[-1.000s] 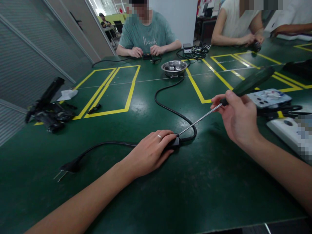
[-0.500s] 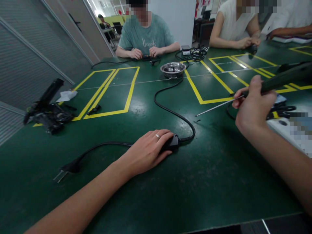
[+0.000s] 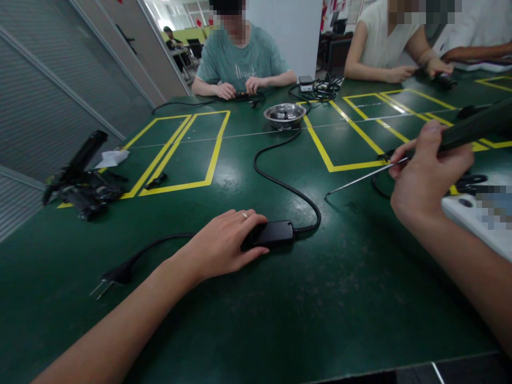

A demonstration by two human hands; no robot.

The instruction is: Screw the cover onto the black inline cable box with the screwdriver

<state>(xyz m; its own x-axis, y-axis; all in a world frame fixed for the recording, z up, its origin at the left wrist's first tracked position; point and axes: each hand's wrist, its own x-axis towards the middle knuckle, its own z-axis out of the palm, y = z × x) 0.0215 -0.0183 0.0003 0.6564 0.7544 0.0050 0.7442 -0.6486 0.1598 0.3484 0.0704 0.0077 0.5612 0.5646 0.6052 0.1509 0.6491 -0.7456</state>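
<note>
My left hand point(image 3: 228, 240) is wrapped over the left end of a black power adapter point(image 3: 275, 233) that lies flat on the green table. Its cord leads left to a two-pin plug point(image 3: 116, 274) and right in a curve toward a metal bowl. My right hand point(image 3: 426, 176) grips a dark green electric screwdriver point(image 3: 476, 128), its long thin bit point(image 3: 360, 177) slanting down to the left. At the bit's tip, close to the tabletop, is a small dark screw point(image 3: 326, 198); I cannot tell whether it touches the table.
A shiny metal bowl point(image 3: 285, 114) with small parts stands mid-table. Black equipment point(image 3: 86, 184) lies at the left, and a cable bundle point(image 3: 326, 88) at the back. A white device point(image 3: 476, 218) sits at the right. Several people sit around the far side.
My left hand has slid left along the adapter, baring more of it. The bit's tip has moved right and down to the screw. A co-worker's hands at the far right have moved apart.
</note>
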